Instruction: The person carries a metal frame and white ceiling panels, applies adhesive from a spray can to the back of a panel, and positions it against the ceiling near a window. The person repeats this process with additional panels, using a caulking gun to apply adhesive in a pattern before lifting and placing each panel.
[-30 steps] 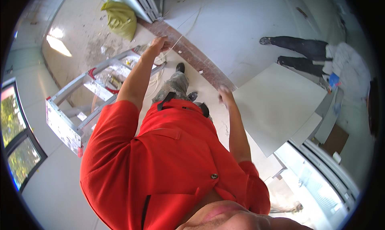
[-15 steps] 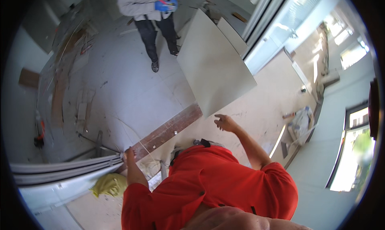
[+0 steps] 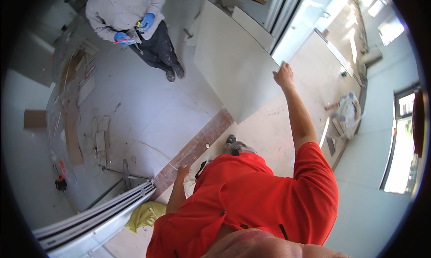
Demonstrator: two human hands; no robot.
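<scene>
My right hand [image 3: 283, 76] reaches out to the upper right edge of a large white panel [image 3: 231, 60], its fingers closed on that edge. A smaller white board [image 3: 251, 26] stands behind the panel. My left hand [image 3: 183, 170] hangs low beside my red-clad body, fingers apart and holding nothing visible, above a reddish-brown threshold strip [image 3: 202, 136] and near the end of a white sliding-door frame [image 3: 130, 197].
A co-worker in grey [image 3: 125, 15], wearing blue gloves and holding small tools, stands across at upper left. Cardboard strips and debris [image 3: 72, 132] lie at left. A yellow sack [image 3: 143, 215] is at lower left, a plastic bag [image 3: 345, 114] and window [image 3: 399, 141] at right.
I have turned rightward, bringing the co-worker and panel into front view. My right arm has extended forward onto the panel's edge. The co-worker's gloved hands have moved apart.
</scene>
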